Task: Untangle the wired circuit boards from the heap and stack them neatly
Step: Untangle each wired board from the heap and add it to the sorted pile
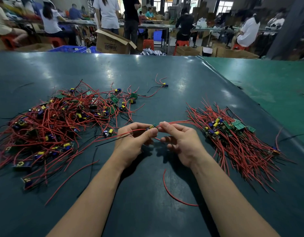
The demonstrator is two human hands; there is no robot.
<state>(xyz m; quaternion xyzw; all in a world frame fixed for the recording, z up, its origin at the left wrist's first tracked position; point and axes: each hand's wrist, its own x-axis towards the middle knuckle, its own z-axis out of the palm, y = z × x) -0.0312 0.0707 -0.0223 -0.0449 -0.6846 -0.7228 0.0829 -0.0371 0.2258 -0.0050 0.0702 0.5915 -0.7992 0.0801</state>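
A tangled heap (59, 120) of small green circuit boards with yellow and blue parts and red and black wires covers the table's left side. On the right lies a tidier stack (233, 132) of boards, wires fanned out both ways. Between them, just above the table, my left hand (134, 139) pinches one small circuit board (152, 126) by its end. My right hand (180, 139) pinches the red wires leaving that board toward the right. Red and black wires trail left from the board.
A loose red wire (173, 194) lies curled near my right forearm. One stray board (165, 85) with wires sits alone farther back. The dark green mat (147, 69) meets a lighter green one (267, 79) at the right. People, cardboard boxes and stools fill the background.
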